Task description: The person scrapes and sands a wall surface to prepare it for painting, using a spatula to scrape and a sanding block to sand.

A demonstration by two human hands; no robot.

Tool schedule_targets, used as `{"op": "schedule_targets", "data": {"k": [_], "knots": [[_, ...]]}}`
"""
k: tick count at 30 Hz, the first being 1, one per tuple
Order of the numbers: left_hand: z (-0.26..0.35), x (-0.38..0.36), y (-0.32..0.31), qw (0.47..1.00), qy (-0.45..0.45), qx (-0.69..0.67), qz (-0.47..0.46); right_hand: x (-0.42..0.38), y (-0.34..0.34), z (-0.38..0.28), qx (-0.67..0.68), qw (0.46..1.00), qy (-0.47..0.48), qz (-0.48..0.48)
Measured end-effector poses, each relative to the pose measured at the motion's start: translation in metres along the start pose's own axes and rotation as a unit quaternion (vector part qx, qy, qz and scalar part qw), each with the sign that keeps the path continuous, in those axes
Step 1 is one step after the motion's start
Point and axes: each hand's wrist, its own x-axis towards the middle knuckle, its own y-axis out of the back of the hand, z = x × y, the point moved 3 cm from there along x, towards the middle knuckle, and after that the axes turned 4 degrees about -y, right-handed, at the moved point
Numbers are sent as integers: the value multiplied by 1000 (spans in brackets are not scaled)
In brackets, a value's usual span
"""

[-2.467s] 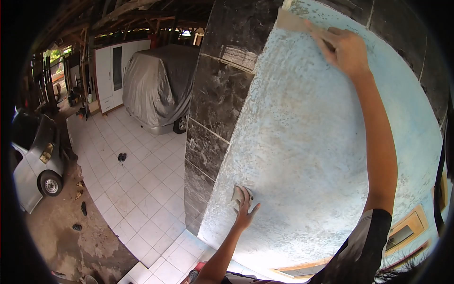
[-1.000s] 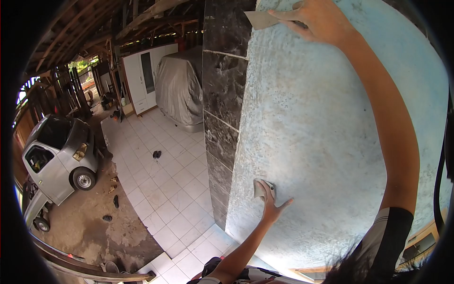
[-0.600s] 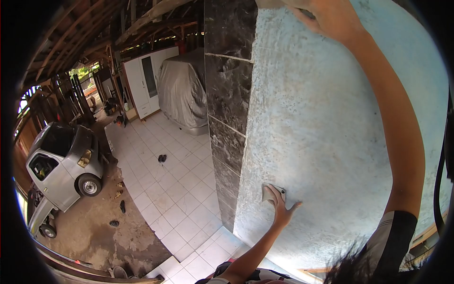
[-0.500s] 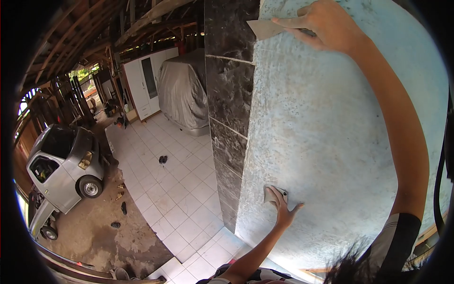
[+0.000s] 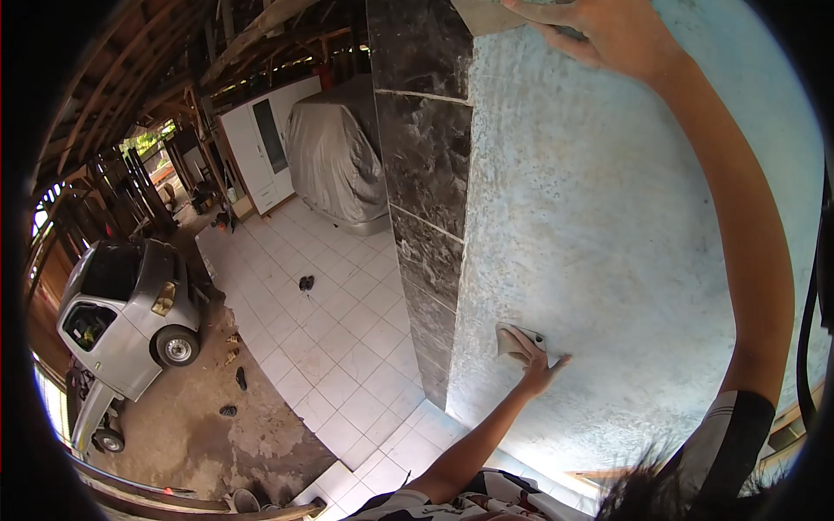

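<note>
My right hand (image 5: 612,35) is closed around a flat grey scraper (image 5: 486,16) high on the pale blue wall (image 5: 608,226). Part of that scraper lies beyond the top of the view; its edge reaches over the border of the dark marbled tiles (image 5: 426,148). Lower down, my left hand (image 5: 540,369) has its fingers pressed on a second small grey scraper (image 5: 508,343), flat against the wall, thumb stretched to the side. Mottled grey patches cover the wall around both hands.
White floor tiles (image 5: 330,347) spread out below on the left. A silver vehicle (image 5: 130,304) stands on the bare ground, with loose footwear (image 5: 241,379) nearby. Farther back are a covered vehicle (image 5: 339,165) and a white cabinet (image 5: 252,156).
The view has shifted slightly. My right hand with its scraper sits higher, nearer the top edge. My left hand with the other scraper appears a little farther right and up.
</note>
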Motion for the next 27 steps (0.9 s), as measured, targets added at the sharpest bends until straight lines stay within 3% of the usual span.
{"op": "schedule_targets", "data": {"k": [1,3,4,5,6,7,8,9,10,11,15,17,18,20,21,23,27], "knots": [[-2,0,-2,999,9,16,-32,3,-1,3,-23,991,-64,-115],[26,-8,5,1000,28,4,4,1,-6,12,-56,965,-123,-227],[44,-11,12,998,51,-9,43,-4,-14,14,2,994,-96,-45],[48,-10,11,998,46,-18,43,-9,-15,12,63,986,-62,138],[48,-9,12,991,98,-52,73,-10,-14,2,59,988,-51,136],[47,-8,11,980,149,-87,102,-11,-10,-12,46,996,-32,74],[41,-8,10,979,142,-103,104,-10,-8,-21,30,999,-11,11],[31,-10,13,978,72,-71,182,-8,-6,-22,23,1000,8,12],[40,-9,22,964,3,-39,261,-8,-5,-13,10,998,-58,0],[45,-7,26,938,10,-60,342,-8,-4,-4,-3,992,-125,-11],[100,37,91,917,-117,10,382,-11,3,-16,25,993,-110,-17],[143,78,134,892,-159,27,422,-6,6,-23,24,997,-39,-62],[165,100,158,882,-157,36,443,-2,9,-21,23,997,-33,-64],[203,144,205,864,-155,51,477,6,14,-5,19,981,-181,-62],[219,163,225,856,-155,57,490,5,14,-7,18,982,-178,-62],[255,187,251,860,-129,82,487,-2,11,-20,49,993,-70,-82],[266,205,261,843,-121,155,501,-1,12,-19,37,995,-65,-68]]}}
